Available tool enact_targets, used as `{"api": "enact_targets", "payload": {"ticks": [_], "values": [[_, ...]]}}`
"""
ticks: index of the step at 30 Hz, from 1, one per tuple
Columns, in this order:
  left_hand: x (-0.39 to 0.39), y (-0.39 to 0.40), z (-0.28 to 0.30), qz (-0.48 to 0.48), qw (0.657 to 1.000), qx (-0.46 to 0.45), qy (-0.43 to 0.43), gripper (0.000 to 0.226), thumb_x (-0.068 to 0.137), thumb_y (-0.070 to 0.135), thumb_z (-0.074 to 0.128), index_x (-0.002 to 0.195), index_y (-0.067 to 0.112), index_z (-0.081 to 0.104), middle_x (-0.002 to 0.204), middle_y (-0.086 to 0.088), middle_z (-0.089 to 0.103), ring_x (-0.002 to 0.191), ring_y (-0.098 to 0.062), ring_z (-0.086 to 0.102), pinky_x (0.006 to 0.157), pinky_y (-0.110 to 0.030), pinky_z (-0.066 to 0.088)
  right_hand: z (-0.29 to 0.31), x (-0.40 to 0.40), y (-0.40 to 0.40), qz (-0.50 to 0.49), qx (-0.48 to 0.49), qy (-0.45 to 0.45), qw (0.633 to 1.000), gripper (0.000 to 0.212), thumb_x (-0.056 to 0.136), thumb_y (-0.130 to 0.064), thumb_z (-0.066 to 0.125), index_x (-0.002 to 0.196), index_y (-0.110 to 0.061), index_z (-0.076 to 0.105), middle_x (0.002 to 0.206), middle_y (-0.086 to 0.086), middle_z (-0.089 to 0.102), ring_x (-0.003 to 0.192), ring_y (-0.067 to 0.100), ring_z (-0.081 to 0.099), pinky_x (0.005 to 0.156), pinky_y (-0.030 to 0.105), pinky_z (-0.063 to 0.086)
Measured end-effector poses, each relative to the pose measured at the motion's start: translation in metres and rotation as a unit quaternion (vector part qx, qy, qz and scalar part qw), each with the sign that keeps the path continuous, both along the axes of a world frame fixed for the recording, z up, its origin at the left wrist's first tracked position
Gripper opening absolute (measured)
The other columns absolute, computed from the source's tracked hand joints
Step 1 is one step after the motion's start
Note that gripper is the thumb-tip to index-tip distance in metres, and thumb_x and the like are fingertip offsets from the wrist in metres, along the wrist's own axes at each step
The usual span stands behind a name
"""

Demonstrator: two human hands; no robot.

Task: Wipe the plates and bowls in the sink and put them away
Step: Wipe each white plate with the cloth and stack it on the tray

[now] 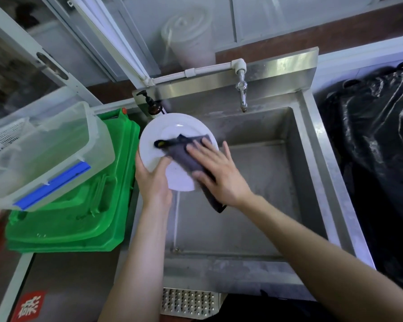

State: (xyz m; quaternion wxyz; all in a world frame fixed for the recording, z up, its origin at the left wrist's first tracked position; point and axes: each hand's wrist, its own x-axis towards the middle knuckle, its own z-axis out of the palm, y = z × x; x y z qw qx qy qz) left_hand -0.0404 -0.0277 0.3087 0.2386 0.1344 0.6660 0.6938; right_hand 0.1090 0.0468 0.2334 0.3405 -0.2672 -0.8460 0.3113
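One white plate (158,145) is held tilted over the sink (312,159). Left hand (154,182) grips its lower rim to steady it; right hand (219,173), fingers flat, presses a grey cloth (186,156) against its face to wipe it.

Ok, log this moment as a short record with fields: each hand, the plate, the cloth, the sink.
left hand: grips the white plate's lower left rim
right hand: fingers spread, presses the cloth onto the plate
plate: white, tilted, held over the sink's left side
cloth: dark grey, one end hangs below the right hand
sink: steel basin, no other dishes visible
tap: no water running
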Motion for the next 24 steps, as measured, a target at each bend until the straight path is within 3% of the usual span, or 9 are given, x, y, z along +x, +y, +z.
{"api": "enact_targets", "payload": {"ticks": [3, 5, 6, 8, 11, 14, 17, 21, 24], "values": [[0.002, -0.003, 0.004, -0.077, 0.995, -0.039, 0.042, 0.079, 0.085, -0.005, 0.081, 0.156, 0.018, 0.054, 0.142, -0.002, 0.071, 0.126, -0.019, 0.071, 0.103, -0.035, 0.061, 0.027, -0.007, 0.050, -0.055, -0.175, 0.069, 0.981, 0.076, 0.104, -0.049, 0.062, 0.169, -0.028, 0.028, 0.172, -0.010, 0.034, 0.161, 0.012, 0.025, 0.131, 0.054, 0.018], [0.006, -0.005, 0.008, -0.117, 0.991, -0.053, 0.046, 0.081, 0.082, 0.002, 0.084, 0.155, 0.021, 0.055, 0.144, 0.002, 0.071, 0.131, -0.019, 0.068, 0.111, -0.042, 0.056, 0.045, -0.015, 0.062, -0.101, -0.272, 0.093, 0.952, 0.078, 0.106, -0.056, 0.049, 0.171, -0.023, 0.020, 0.175, -0.007, 0.028, 0.160, 0.010, 0.023, 0.132, 0.045, 0.019], [0.007, -0.004, 0.010, -0.126, 0.989, -0.063, 0.050, 0.081, 0.081, 0.005, 0.084, 0.155, 0.024, 0.056, 0.144, 0.004, 0.071, 0.133, -0.019, 0.067, 0.113, -0.045, 0.054, 0.051, -0.018, 0.056, -0.097, -0.256, 0.066, 0.959, 0.079, 0.107, -0.058, 0.038, 0.172, -0.019, 0.015, 0.177, -0.004, 0.020, 0.163, 0.011, 0.014, 0.133, 0.044, 0.011], [0.006, -0.001, 0.012, -0.144, 0.985, -0.077, 0.053, 0.079, 0.080, 0.006, 0.083, 0.152, 0.026, 0.058, 0.141, 0.003, 0.072, 0.132, -0.021, 0.068, 0.111, -0.048, 0.056, 0.050, -0.016, 0.033, -0.025, -0.107, 0.008, 0.994, 0.078, 0.106, -0.048, 0.032, 0.171, -0.012, 0.009, 0.179, 0.003, 0.009, 0.165, 0.014, 0.001, 0.134, 0.047, -0.003], [0.006, -0.008, 0.014, -0.198, 0.976, -0.088, 0.034, 0.069, 0.088, -0.007, 0.076, 0.149, 0.022, 0.061, 0.131, -0.003, 0.077, 0.122, -0.025, 0.074, 0.096, -0.043, 0.062, 0.038, 0.002, 0.033, 0.071, 0.061, -0.015, 0.996, 0.080, 0.101, -0.038, 0.054, 0.171, -0.015, 0.020, 0.169, 0.008, 0.033, 0.161, 0.023, 0.025, 0.132, 0.056, 0.007], [0.008, -0.019, 0.015, -0.241, 0.964, -0.103, 0.041, 0.063, 0.090, -0.010, 0.073, 0.144, 0.023, 0.064, 0.131, -0.003, 0.078, 0.122, -0.025, 0.073, 0.103, -0.045, 0.059, 0.041, 0.012, 0.058, -0.022, -0.049, -0.003, 0.999, 0.081, 0.098, -0.048, 0.062, 0.169, -0.033, 0.025, 0.131, 0.003, 0.049, 0.134, 0.025, 0.046, 0.122, 0.048, 0.033], [0.007, -0.016, 0.019, -0.241, 0.963, -0.112, 0.038, 0.061, 0.089, -0.008, 0.074, 0.141, 0.024, 0.066, 0.126, -0.003, 0.079, 0.118, -0.027, 0.075, 0.097, -0.045, 0.061, 0.041, 0.019, 0.057, -0.065, -0.168, -0.025, 0.983, 0.074, 0.103, -0.063, 0.045, 0.168, -0.039, 0.020, 0.135, 0.003, 0.046, 0.141, 0.024, 0.038, 0.121, 0.042, 0.033], [0.009, -0.008, 0.022, -0.226, 0.963, -0.132, 0.064, 0.073, 0.079, 0.007, 0.083, 0.146, 0.029, 0.063, 0.132, 0.006, 0.076, 0.124, -0.020, 0.072, 0.107, -0.046, 0.057, 0.045, 0.025, 0.038, -0.043, -0.110, 0.021, 0.993, 0.083, 0.100, -0.023, 0.061, 0.170, -0.024, 0.017, 0.159, 0.003, 0.046, 0.147, 0.022, 0.041, 0.117, 0.033, 0.038], [0.020, -0.004, 0.019, -0.198, 0.967, -0.139, 0.076, 0.070, 0.077, 0.011, 0.084, 0.141, 0.033, 0.066, 0.126, 0.006, 0.078, 0.120, -0.021, 0.073, 0.107, -0.054, 0.058, 0.064, 0.022, 0.041, -0.088, -0.059, 0.005, 0.994, 0.089, 0.086, -0.003, 0.064, 0.167, -0.016, 0.027, 0.144, 0.007, 0.060, 0.135, 0.026, 0.052, 0.105, 0.036, 0.048]]}}
